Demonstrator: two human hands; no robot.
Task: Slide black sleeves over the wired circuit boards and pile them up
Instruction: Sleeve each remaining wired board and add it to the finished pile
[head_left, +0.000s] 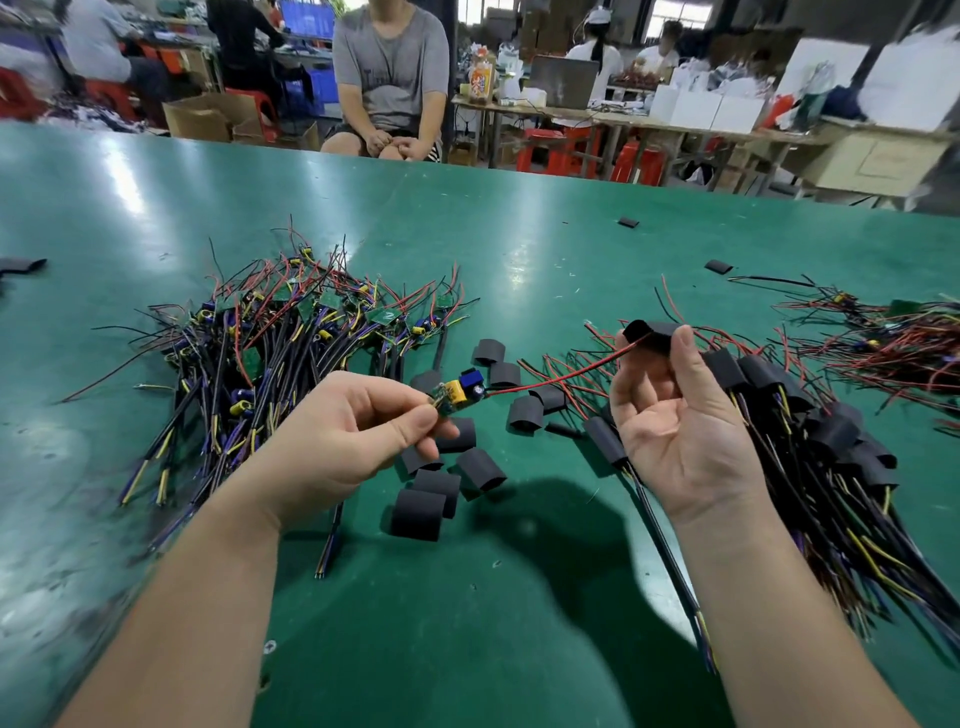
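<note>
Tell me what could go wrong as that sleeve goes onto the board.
1. The sleeve is pinched in the right hand. If it is squeezed flat, its mouth may catch the tall parts on the board.
2. The red wires run slack toward the sleeve and could snag on the finished pile beside that hand.

Bright, even overhead light falls on the green tabletop (467, 623), leaving pale glare streaks across its far half. Soft shadows of the left hand (353, 431) and right hand (675, 415) lie on its near middle. Its left edge smears with blur, its far edge bows, and the room beyond looks soft.
</note>
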